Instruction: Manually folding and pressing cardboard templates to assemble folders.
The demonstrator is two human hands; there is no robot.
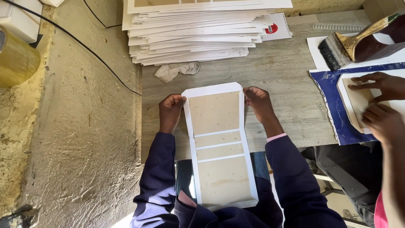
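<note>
cover board [219, 143] between left hand [170, 112] and right hand [258, 102], fingers at its edges

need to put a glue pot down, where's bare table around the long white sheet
Bare wood lies between the right hand and the blue sheet, and between the paper stack and the white sheet, beside the rag. The far right is crowded: a co-worker's hands and a brush.
</note>
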